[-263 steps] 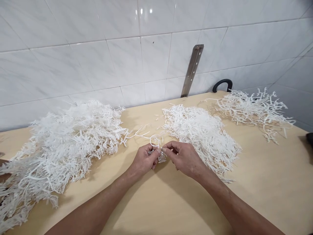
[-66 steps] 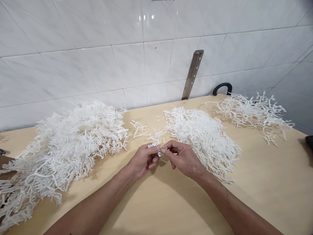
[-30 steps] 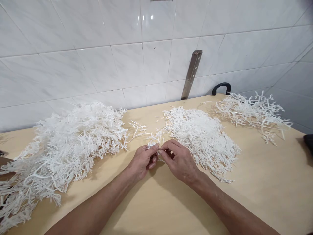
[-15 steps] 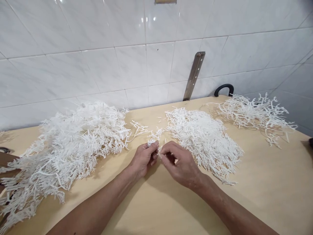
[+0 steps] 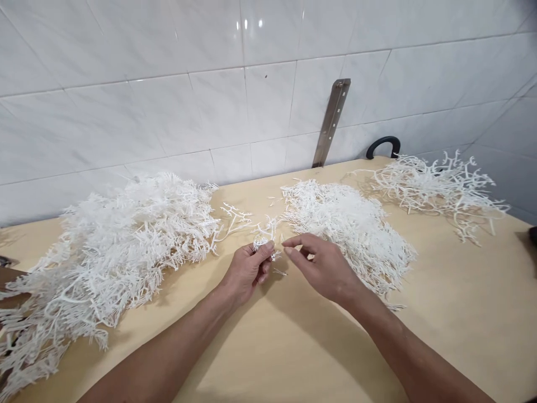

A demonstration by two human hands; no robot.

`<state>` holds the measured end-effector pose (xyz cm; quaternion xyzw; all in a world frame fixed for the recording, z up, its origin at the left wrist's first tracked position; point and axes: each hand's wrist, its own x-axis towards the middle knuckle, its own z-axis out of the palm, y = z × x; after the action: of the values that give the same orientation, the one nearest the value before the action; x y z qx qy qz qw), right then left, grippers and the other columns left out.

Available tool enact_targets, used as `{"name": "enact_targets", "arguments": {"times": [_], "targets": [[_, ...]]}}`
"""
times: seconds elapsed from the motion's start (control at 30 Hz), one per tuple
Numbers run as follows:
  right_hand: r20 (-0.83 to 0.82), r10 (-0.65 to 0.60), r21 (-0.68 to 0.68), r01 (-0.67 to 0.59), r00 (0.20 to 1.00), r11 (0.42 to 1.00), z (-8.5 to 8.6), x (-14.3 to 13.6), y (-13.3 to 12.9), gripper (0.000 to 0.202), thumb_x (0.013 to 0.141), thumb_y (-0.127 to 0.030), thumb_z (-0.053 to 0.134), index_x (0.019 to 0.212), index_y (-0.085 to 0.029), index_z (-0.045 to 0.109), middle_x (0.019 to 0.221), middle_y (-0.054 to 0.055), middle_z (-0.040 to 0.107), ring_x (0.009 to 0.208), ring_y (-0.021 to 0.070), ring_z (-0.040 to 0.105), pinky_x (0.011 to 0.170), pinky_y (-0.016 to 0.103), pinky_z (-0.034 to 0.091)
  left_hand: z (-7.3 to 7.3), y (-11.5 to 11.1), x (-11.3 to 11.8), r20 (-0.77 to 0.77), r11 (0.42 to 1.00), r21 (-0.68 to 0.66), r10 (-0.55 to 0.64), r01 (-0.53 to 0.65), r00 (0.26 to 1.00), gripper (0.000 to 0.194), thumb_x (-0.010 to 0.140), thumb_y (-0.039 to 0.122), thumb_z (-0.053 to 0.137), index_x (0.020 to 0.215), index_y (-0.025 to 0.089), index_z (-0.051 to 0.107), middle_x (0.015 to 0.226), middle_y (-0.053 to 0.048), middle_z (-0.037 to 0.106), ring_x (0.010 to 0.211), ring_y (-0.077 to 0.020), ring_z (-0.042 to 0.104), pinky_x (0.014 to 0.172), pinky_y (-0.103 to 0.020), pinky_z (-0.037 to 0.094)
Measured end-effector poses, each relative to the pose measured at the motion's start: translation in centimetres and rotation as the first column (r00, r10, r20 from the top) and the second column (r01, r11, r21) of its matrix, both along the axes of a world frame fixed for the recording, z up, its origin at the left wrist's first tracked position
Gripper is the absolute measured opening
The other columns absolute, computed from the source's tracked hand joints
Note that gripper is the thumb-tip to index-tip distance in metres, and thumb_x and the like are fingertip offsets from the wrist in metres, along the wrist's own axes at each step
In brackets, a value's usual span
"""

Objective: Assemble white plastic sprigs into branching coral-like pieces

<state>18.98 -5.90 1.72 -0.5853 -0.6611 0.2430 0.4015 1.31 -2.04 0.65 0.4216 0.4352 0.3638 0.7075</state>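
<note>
My left hand [image 5: 247,270] is closed around a white branched plastic sprue [image 5: 267,228], pinched between thumb and fingers. Its thin forked twigs stick up above the thumb, and a small tuft shows beside the fingertips. Just to the right, my right hand [image 5: 321,260] has its thumb and index fingertip brought together. Whatever lies between those tips is too small to make out. A tiny white sliver [image 5: 280,272] is below the fingers, close to the tabletop. Beyond my left hand lies another forked sprue [image 5: 237,218], at the edge of the left heap.
A large heap of white branched sprues [image 5: 138,235] covers the table's left side. Right of centre lies a pile of small white plastic pieces [image 5: 348,229]. Bare sprue stems [image 5: 436,184] sit farther right, by a black handle [image 5: 384,145]. A metal bracket [image 5: 331,123] stands against the tiled wall.
My right hand has drawn a little to the right, away from my left fingertips. The tiny sliver now shows below them. My left hand keeps its hold on the sprue.
</note>
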Motion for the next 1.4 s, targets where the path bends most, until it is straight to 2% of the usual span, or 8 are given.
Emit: {"name": "enact_targets", "arguments": {"times": [0.2, 0.33, 0.47, 0.63, 0.9, 1.0, 1.13, 1.4], "targets": [[-0.139, 0.096, -0.18, -0.12, 0.986, 0.976, -0.5, -1.2, 0.1, 0.024, 0.09, -0.04, 0.057, 0.089, -0.021, 0.072, 0.082, 0.003, 0.073, 0.067, 0.0167, 0.061, 0.058, 0.028, 0.045, 0.0, -0.2, 0.1, -0.031, 0.997, 0.056, -0.048, 0.049, 0.998, 0.048, 0.07, 0.057, 0.077, 0.066, 0.016, 0.055, 0.048, 0.006, 0.046, 0.038, -0.0044, 0.035, 0.038, -0.02, 0.022], [-0.187, 0.068, -0.249, -0.114, 0.98, 0.962, -0.3, -1.2, 0.2, 0.022, 0.085, -0.039, 0.062, 0.075, -0.02, 0.066, 0.067, 0.0, 0.064, 0.056, 0.0125, 0.051, 0.051, 0.025, 0.038, 0.1, -0.3, 0.1, -0.033, 0.997, 0.046, -0.053, 0.055, 0.998, 0.048, 0.069, 0.056, 0.078, 0.062, 0.016, 0.054, 0.047, 0.005, 0.046, 0.037, -0.0041, 0.035, 0.038, -0.021, 0.022], [-0.276, 0.072, -0.294, -0.155, 0.959, 0.943, -0.3, -1.3, 0.1, 0.02, 0.084, -0.039, 0.063, 0.078, -0.02, 0.06, 0.069, -0.001, 0.061, 0.05, 0.0087, 0.045, 0.044, 0.021, 0.034, 0.0, -0.3, 0.2, -0.034, 0.997, 0.049, -0.053, 0.055, 0.998, 0.048, 0.07, 0.056, 0.077, 0.062, 0.015, 0.054, 0.047, 0.005, 0.046, 0.037, -0.004, 0.034, 0.037, -0.02, 0.022], [-0.381, 0.128, -0.317, -0.259, 0.916, 0.912, -0.7, -1.2, 0.1, 0.024, 0.087, -0.043, 0.06, 0.083, -0.02, 0.058, 0.072, -0.001, 0.059, 0.048, 0.0079, 0.043, 0.039, 0.02, 0.034, -0.3, -0.3, 0.1, -0.032, 0.997, 0.056, -0.045, 0.047, 0.998, 0.046, 0.072, 0.055, 0.076, 0.066, 0.015, 0.056, 0.048, 0.006, 0.044, 0.04, -0.0042, 0.032, 0.037, -0.019, 0.023], [-0.321, 0.182, -0.35, -0.295, 0.929, 0.889, -0.8, -1.1, -0.1, 0.034, 0.089, -0.049, 0.059, 0.073, -0.02, 0.052, 0.058, -0.006, 0.046, 0.044, 0.0068, 0.039, 0.038, 0.02, 0.028, -0.3, -0.3, 0.2, -0.035, 0.999, 0.043, -0.03, 0.032, 0.999, 0.047, 0.068, 0.055, 0.08, 0.063, 0.016, 0.053, 0.047, 0.005, 0.046, 0.038, -0.0041, 0.033, 0.036, -0.019, 0.022], [-0.343, 0.195, -0.356, -0.32, 0.919, 0.878, -1.0, -1.1, 0.0, 0.034, 0.09, -0.051, 0.058, 0.076, -0.02, 0.053, 0.061, -0.005, 0.049, 0.044, 0.007, 0.043, 0.04, 0.02, 0.033, -0.1, -0.3, 0.2, -0.031, 0.998, 0.04, -0.047, 0.049, 0.998, 0.048, 0.068, 0.055, 0.079, 0.062, 0.016, 0.053, 0.047, 0.006, 0.045, 0.038, -0.0038, 0.033, 0.036, -0.019, 0.022], [-0.394, 0.157, -0.324, -0.296, 0.906, 0.898, -1.1, -1.2, 0.1, 0.031, 0.09, -0.048, 0.059, 0.08, -0.019, 0.057, 0.07, -0.003, 0.054, 0.047, 0.0074, 0.047, 0.042, 0.022, 0.04, -0.2, -0.1, 0.1, -0.018, 0.996, 0.049, -0.073, 0.074, 0.997, 0.047, 0.072, 0.054, 0.077, 0.061, 0.016, 0.052, 0.045, 0.006, 0.044, 0.038, -0.0037, 0.032, 0.037, -0.019, 0.021], [-0.418, 0.082, -0.318, -0.231, 0.905, 0.92, -1.5, -1.8, 0.3, 0.025, 0.085, -0.044, 0.064, 0.079, -0.019, 0.06, 0.07, -0.002, 0.06, 0.048, 0.0086, 0.048, 0.043, 0.023, 0.041, -0.1, -0.1, 0.1, 0.0, 0.997, 0.042, -0.058, 0.058, 0.998, 0.045, 0.072, 0.053, 0.077, 0.063, 0.015, 0.055, 0.047, 0.005, 0.044, 0.04, -0.0043, 0.033, 0.038, -0.019, 0.022]]}}
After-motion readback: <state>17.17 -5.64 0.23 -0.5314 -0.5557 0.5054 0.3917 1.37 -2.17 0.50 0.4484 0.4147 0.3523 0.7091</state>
